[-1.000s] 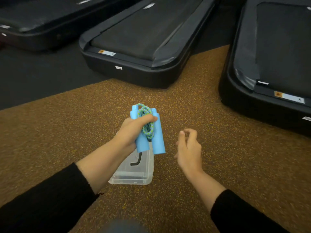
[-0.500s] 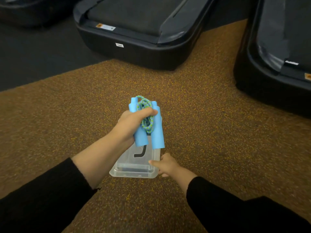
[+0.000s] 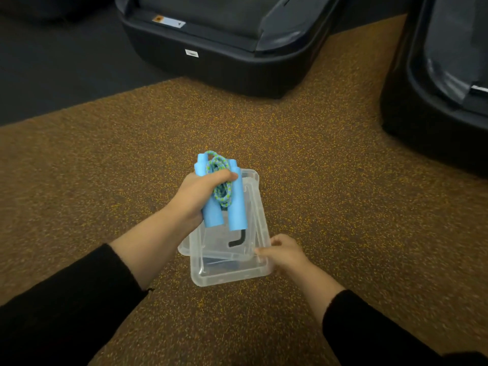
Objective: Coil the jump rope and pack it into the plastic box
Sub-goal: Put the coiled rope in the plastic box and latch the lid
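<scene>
My left hand (image 3: 196, 194) is closed tight around the coiled jump rope (image 3: 221, 190), held above the far end of the plastic box (image 3: 229, 276). The fingers (image 3: 224, 176) wrap across the front of the bundle, pinning the blue-green cord between the two blue foam handles, whose lower ends stick out below my palm. My right hand (image 3: 284, 253) grips the clear lid (image 3: 253, 207) at its near right corner, thumb on top; it sits skewed over the box rather than seated. A dark bent object (image 3: 237, 240) shows through the plastic. The box rests on the speckled brown floor (image 3: 343, 194), with black treadmills (image 3: 224, 48) beyond.
</scene>
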